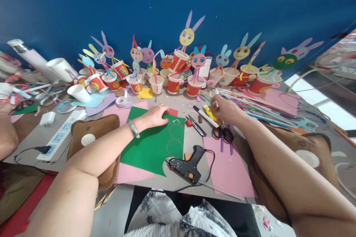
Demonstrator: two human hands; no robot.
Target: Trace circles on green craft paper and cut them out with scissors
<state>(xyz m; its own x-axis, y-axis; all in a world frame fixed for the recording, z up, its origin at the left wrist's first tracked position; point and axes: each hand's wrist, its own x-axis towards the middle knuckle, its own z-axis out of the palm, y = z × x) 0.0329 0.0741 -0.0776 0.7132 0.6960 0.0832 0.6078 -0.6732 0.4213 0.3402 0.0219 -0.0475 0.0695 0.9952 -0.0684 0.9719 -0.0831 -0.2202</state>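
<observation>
My left hand [157,115] rests on the upper edge of a green paper sheet [147,144], its fingers bent loosely and nothing seen in them. Pencil-like circles and a small ring-like outline run down the sheet's right side. My right hand [224,109] is closed among the tools right of the sheet; a small white tip shows above its fingers, but what it grips is hidden. Near it lie a white marker [207,117], a yellow-wrapped item [209,112], black-handled scissors [222,133] and a dark pointed tool [197,126].
A black glue gun [189,164] lies at the front, with its cord and a glue stick. Behind stand several red-and-white paper cups [174,83] with paper rabbit faces. Pipe cleaners [250,100] spread rightward. A power strip [62,135] and another person's arm [8,133] are left.
</observation>
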